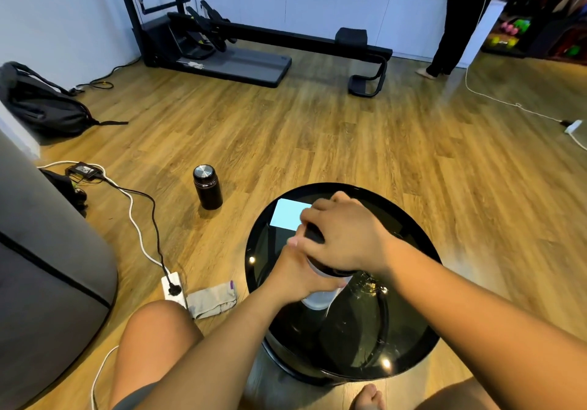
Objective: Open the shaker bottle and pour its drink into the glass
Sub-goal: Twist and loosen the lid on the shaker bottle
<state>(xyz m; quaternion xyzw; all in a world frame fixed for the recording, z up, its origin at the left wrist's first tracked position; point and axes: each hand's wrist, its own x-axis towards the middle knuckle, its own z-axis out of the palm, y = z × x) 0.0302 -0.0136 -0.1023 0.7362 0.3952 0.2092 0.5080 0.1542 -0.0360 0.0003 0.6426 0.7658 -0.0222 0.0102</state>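
On round black table (409,355): left hand (295,278) wrapping shaker bottle (317,298) body, right hand (341,238) clamping lid (313,235). Still closed; glass (371,284) awaiting pour, nothing poured.

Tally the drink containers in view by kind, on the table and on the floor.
Shaker bottle, gripped by left hand and right hand on the black table: 1
Black flask on the floor: 1
Clear glass, partly hidden: 1
Total: 3

Upright translucent shaker bottle (317,298), black lid (313,235), on glossy black table (413,346)
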